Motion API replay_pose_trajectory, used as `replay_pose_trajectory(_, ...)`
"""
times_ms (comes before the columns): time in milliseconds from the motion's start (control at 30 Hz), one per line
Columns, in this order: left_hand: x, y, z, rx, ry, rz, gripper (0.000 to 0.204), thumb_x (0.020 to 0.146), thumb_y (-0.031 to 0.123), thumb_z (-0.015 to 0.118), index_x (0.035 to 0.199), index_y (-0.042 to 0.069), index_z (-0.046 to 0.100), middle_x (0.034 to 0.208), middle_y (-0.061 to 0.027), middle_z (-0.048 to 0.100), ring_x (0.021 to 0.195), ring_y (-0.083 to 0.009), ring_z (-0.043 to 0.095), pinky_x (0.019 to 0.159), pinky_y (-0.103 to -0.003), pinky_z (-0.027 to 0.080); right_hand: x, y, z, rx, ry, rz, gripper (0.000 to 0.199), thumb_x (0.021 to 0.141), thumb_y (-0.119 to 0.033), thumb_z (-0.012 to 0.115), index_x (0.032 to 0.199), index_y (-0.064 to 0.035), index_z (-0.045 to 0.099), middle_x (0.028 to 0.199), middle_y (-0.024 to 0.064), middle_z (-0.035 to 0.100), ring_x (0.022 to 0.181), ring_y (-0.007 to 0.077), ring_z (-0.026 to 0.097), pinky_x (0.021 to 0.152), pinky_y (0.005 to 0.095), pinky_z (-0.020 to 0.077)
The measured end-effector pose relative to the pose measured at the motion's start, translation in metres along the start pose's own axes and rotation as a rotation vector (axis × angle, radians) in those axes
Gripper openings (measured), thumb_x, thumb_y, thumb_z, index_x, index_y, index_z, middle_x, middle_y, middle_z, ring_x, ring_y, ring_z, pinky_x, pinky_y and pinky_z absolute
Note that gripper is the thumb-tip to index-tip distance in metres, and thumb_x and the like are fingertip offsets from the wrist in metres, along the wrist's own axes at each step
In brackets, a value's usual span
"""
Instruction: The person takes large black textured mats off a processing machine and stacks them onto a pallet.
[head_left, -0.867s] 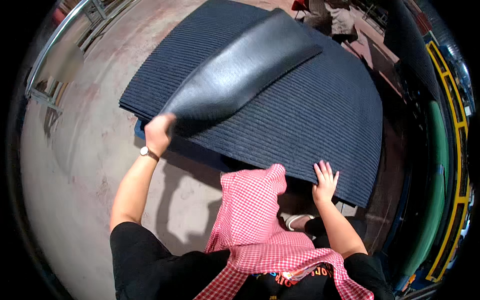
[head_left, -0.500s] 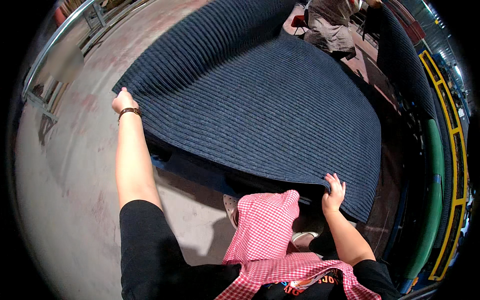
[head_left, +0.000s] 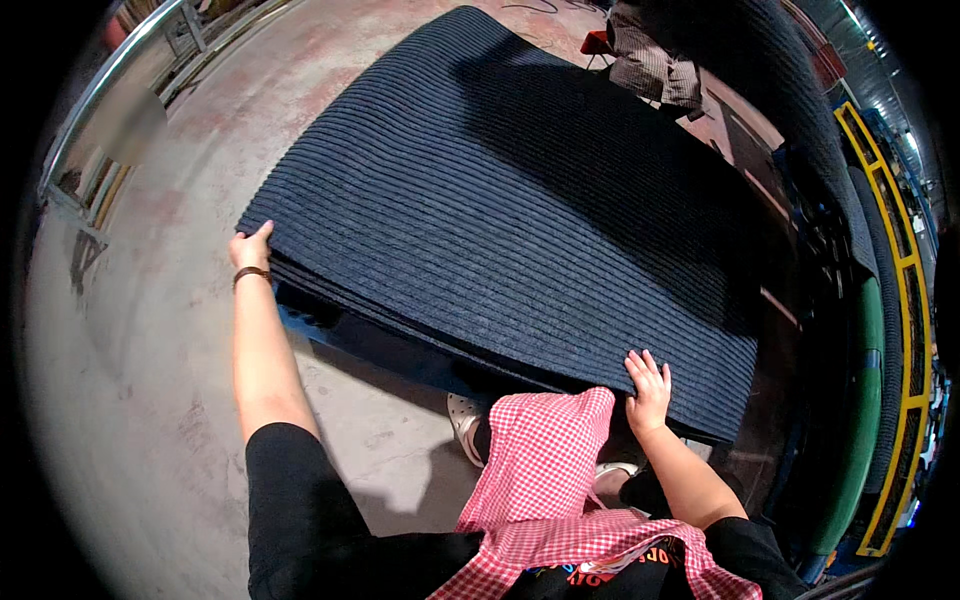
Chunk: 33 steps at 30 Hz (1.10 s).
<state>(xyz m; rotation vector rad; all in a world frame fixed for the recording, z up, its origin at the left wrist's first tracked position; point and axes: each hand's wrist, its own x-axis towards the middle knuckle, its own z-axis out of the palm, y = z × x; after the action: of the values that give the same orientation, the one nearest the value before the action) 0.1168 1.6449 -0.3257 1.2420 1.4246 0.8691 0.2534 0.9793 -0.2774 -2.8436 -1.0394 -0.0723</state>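
Left hand (head_left: pixel 252 248): arm extended, gripping the mat's (head_left: pixel 490 220) near left corner. Right hand (head_left: pixel 649 393): open, fingers laid on the mat's near edge. Mat is dark blue, ribbed, flat atop stacked layers (head_left: pixel 360 305). Floor (head_left: pixel 150 360) left of mat; green roller (head_left: pixel 852 460) right, apart.

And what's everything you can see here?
Ribbed sheet stack: one, dark blue, centre
Hanging ribbed sheet: at least one, dark, upper right
Long rounded roll: one, green, right
Slotted metal frame: one, yellow, far right
Metal rail: one, silver, upper left
Small seat-like thing: one, red, top
Co-worker: one, brownish checked clothes, top right
Concrete floor: one, grey, left
Checked apron: one, red-white, bottom centre
Shoes: two, pale, below stack
Sleeves: two, black, bottom
Left hand: one, bare, stack's left corner
Right hand: one, bare, on stack's near edge
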Motion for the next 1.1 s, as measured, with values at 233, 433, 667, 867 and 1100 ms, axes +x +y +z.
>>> replay_pose_trajectory(233,-0.054,0.026,0.031,0.017,0.289,0.797,0.054,0.066,0.005,0.066,0.114,0.008,0.042,0.09,-0.0157,0.059,0.083,-0.0273,0.057,0.077,-0.034,0.043,0.0,0.003,-0.004,-0.027,-0.099,0.056,0.064,0.057,-0.01,0.069,0.116,-0.0142,0.045,0.122,0.004,0.043,0.117,0.0256,0.035,0.099,0.0514,0.0207)
replay_pose_trajectory(433,-0.037,-0.007,0.023,0.379,0.342,0.112,0.043,0.071,0.025,0.058,0.105,0.001,0.05,0.1,-0.0211,0.056,0.099,-0.0323,0.051,0.087,-0.04,0.039,-0.01,-0.013,-0.002,0.092,-0.063,0.097,0.068,0.065,-0.023,0.066,0.123,-0.004,0.036,0.125,0.0144,0.038,0.118,0.032,0.032,0.101,0.0479,0.0171)
replay_pose_trajectory(667,-0.125,0.0,0.049,-0.561,-0.292,-0.44,0.066,0.077,0.054,0.048,0.113,-0.001,0.041,0.112,-0.0158,0.047,0.092,-0.0265,0.049,0.084,-0.043,0.041,-0.017,0.042,-0.001,1.929,0.876,1.202,0.054,0.073,-0.012,0.062,0.117,0.0013,0.033,0.105,0.0174,0.048,0.092,0.0289,0.054,0.078,0.0367,0.0449)
replay_pose_trajectory(867,-0.11,0.018,0.051,-0.521,-0.378,-0.28,0.051,0.071,0.027,0.068,0.108,-0.003,0.05,0.107,-0.0131,0.053,0.094,-0.0281,0.051,0.084,-0.042,0.043,0.027,0.104,-0.033,1.644,0.837,1.557,0.034,0.076,-0.022,0.063,0.087,0.0061,0.049,0.078,0.0148,0.055,0.052,0.0203,0.054,0.036,0.027,0.0361)
replay_pose_trajectory(1100,-0.16,0.022,0.048,-0.134,-0.111,0.067,0.055,0.069,0.017,0.07,0.108,-0.012,0.044,0.109,-0.018,0.051,0.089,-0.0255,0.052,0.08,-0.039,0.046,-0.052,0.099,-0.01,1.351,0.801,1.491,0.028,0.079,-0.021,0.06,0.08,0.0037,0.047,0.066,0.0108,0.054,0.043,0.017,0.051,0.034,0.024,0.0352)
